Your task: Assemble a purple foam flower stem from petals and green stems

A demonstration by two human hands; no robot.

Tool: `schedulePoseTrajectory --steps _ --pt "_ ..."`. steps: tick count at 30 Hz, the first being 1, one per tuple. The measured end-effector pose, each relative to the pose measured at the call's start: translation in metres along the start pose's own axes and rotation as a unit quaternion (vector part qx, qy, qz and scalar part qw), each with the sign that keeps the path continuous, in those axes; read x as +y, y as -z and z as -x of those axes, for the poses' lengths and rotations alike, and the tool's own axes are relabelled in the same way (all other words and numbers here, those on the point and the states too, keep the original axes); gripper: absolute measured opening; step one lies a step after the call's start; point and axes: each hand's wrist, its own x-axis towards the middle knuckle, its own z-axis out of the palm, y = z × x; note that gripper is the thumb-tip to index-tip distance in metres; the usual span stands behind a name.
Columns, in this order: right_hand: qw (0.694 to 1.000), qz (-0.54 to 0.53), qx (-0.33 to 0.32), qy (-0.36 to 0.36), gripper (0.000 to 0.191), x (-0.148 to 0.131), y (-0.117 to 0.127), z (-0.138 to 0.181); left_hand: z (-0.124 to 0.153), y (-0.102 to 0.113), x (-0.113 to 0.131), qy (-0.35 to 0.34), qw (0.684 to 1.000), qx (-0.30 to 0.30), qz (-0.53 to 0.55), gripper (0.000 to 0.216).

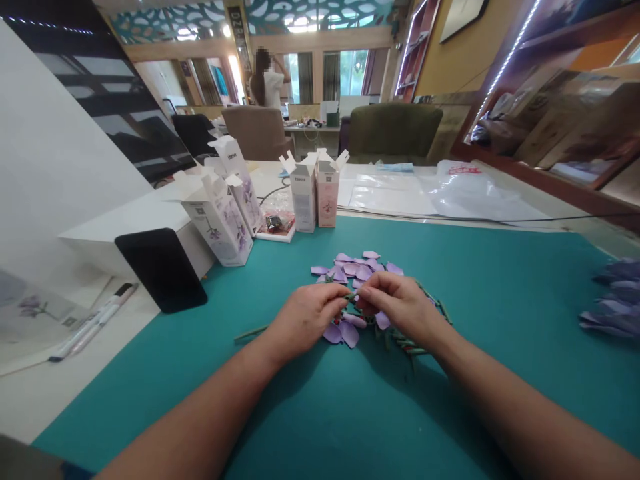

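So from my end of the head feed, I've got both hands nearly meeting over the middle of a teal mat (pixel 500 287). The left hand (pixel 311 317) is closed in a pinch, thumb against fingers, on a green stem (pixel 351 298) whose end pokes out between the fingertips. A thin green length (pixel 250 334) also sticks out beyond that wrist, and I can't tell if it's the same piece. The right hand (pixel 403 300) comes in from the other side, thumb and forefinger pinched tight on that same stem end (my view's pretty bad there, the fingers cover most of what's between them). Purple petals (pixel 353 269) are spread just behind and below the fingertips, and a bunch of green stems (pixel 410 344) lies partly under the right forearm. Over on the left, a black slab (pixel 161 270) leans near some white flower-print boxes (pixel 220 223), and more purple pieces (pixel 613 297), blurry on my screen, sit way off at the right edge.
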Motion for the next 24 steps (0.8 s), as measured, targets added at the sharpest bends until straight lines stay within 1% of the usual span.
schedulePoseTrajectory --steps 3,6,10,13,14,16,19,21,22,24 --pt "0.999 0.037 -0.009 -0.004 0.031 -0.004 0.013 -0.004 -0.002 0.005 -0.002 0.023 1.000 -0.003 -0.004 0.024" --pt "0.994 0.108 0.022 -0.001 0.030 -0.005 0.036 -0.007 -0.003 0.009 -0.005 0.051 0.999 -0.002 -0.015 0.025" --pt "0.971 0.239 0.022 -0.010 0.020 -0.005 0.067 -0.009 -0.004 0.009 -0.007 0.049 0.998 -0.005 -0.039 0.026" --pt "0.952 0.305 0.028 -0.022 0.017 -0.005 0.078 -0.009 -0.005 0.008 -0.008 0.042 0.998 -0.011 -0.052 0.026" --pt "0.948 0.317 0.029 -0.018 0.017 -0.005 0.077 -0.010 -0.005 0.008 -0.008 0.043 0.998 -0.011 -0.054 0.026" --pt "0.945 0.327 0.019 0.013 0.017 -0.001 0.068 -0.010 -0.006 0.008 -0.009 0.047 0.997 -0.009 -0.055 0.027" --pt "0.935 0.340 -0.014 0.099 0.018 0.010 0.043 -0.011 -0.006 0.008 -0.010 0.050 0.997 0.007 -0.051 0.028" --pt "0.910 0.376 -0.035 0.171 0.023 0.019 0.026 -0.011 -0.006 0.008 -0.010 0.049 0.998 0.013 -0.043 0.028" --pt "0.891 0.404 -0.042 0.203 0.025 0.024 0.019 -0.012 -0.006 0.008 -0.009 0.049 0.998 0.013 -0.040 0.028" --pt "0.850 0.464 -0.060 0.243 0.027 0.032 0.008 -0.013 -0.005 0.008 -0.008 0.052 0.998 0.010 -0.036 0.028"
